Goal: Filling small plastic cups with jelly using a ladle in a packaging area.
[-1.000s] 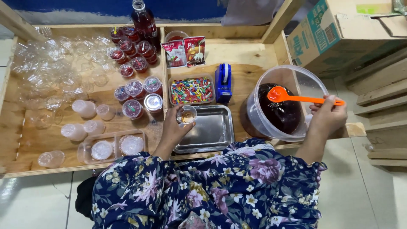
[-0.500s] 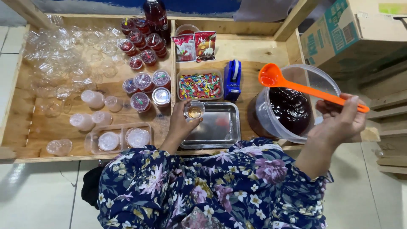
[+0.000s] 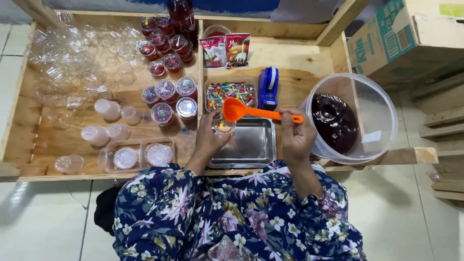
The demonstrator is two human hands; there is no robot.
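Observation:
My left hand (image 3: 209,140) holds a small clear plastic cup (image 3: 223,126) over the left edge of a steel tray (image 3: 251,145). My right hand (image 3: 296,137) grips the handle of an orange ladle (image 3: 251,112), whose bowl hangs directly above the cup. To the right stands a large clear tub (image 3: 357,116) with dark red liquid at its bottom. Both hands are over the tray, close together.
Filled red cups with lids (image 3: 166,92) cluster at the middle left, beside empty clear cups (image 3: 72,63) and stacked lids (image 3: 125,157). A tub of coloured spoons (image 3: 230,95), a blue tape dispenser (image 3: 268,87), sachets (image 3: 224,50), a bottle (image 3: 181,17) and a cardboard box (image 3: 406,38) surround them.
My right hand carried the orange ladle from the large tub leftward until it sits above the cup. My left hand kept the cup almost still by the tray.

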